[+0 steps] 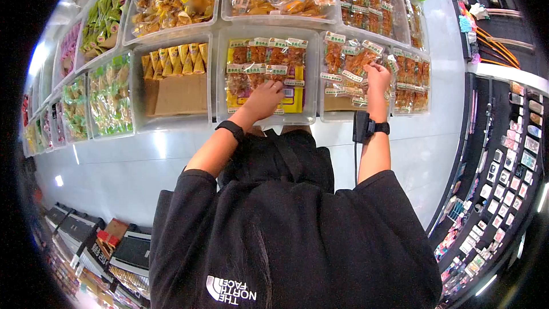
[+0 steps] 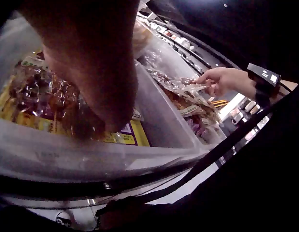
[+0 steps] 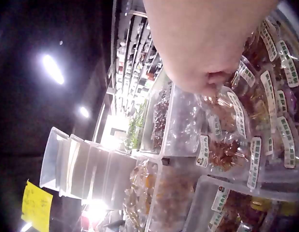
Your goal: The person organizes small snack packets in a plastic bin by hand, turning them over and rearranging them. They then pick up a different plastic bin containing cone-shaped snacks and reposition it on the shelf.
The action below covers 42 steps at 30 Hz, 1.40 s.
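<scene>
1. Okay, head view: right hand (image 1: 377, 77) pinches one snack packet (image 1: 361, 59) near its edge, over the right tub (image 1: 346, 117) among loosely fanned packets. Left hand (image 1: 264, 102) rests on the lower row in the middle tub (image 1: 311, 77); can't tell whether its fingers grip. Neat rows (image 1: 269, 54) lie above it, over a yellow bag (image 1: 295, 103). Best bet: straighten packets label-up, matching those rows, and keep left-hand pressure light so nothing slides.

2. Left wrist view: left hand is dark, fingertips unclear, reaching down at the near side of its tub. Beyond the dividing walls, right hand has the clear wrapper between thumb and fingers. Probably worth gripping nearer the stiff label; slick film may slip.

3. Right wrist view: right hand's fingertips hidden, so pinch not checkable here. Labelled packets overlap at odd angles just below; I'd separate them singly, avoiding snags.
</scene>
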Motion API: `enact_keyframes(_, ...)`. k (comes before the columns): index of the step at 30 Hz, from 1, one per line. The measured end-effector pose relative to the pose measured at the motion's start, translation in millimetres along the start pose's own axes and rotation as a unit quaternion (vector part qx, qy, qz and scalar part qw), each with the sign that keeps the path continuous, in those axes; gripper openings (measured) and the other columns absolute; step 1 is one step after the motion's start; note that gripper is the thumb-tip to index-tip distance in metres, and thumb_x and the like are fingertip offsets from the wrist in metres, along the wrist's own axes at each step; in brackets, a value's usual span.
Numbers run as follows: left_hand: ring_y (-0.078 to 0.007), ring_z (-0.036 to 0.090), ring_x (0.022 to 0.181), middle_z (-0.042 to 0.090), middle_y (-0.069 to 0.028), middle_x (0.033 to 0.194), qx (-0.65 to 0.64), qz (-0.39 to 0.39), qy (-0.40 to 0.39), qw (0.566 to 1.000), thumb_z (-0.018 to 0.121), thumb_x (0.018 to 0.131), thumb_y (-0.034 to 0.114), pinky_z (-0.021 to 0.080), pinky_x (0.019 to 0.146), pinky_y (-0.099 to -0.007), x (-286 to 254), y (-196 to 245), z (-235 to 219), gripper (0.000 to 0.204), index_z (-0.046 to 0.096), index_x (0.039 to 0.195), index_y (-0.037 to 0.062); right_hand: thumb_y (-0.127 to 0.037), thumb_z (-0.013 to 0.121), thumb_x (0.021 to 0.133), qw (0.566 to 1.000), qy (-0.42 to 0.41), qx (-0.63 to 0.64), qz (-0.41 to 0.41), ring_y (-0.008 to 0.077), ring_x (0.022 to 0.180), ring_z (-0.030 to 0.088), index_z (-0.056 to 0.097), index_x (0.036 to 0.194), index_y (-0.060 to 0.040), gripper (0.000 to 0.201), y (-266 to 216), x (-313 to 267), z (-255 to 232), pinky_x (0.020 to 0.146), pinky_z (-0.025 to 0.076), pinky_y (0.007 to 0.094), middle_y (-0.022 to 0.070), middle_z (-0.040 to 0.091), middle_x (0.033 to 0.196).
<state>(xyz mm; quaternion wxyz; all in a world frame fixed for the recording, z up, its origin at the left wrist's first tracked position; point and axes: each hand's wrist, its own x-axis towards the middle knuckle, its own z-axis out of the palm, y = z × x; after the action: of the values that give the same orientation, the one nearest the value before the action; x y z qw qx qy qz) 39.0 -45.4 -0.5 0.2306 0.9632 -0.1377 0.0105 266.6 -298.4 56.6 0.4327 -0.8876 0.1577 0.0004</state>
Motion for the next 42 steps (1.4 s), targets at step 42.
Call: enact_keyframes(42,-0.0391,0.058,0.09,0.063,-0.0224,0.093,-0.238,-0.292,0.008,0.926,0.057,0.077,0.014,0.046,0.079,-0.0461,79.9,-17.8,-0.5,0.025,0.059,0.097,0.0001,-0.012,0.058,0.076,0.859,-0.359,-0.206,-0.303,0.0385,0.087,0.058,0.049,0.113,-0.0045,0.039,17.7,-193.7,29.4,0.074,0.049,0.0452,0.0185,0.054,0.105)
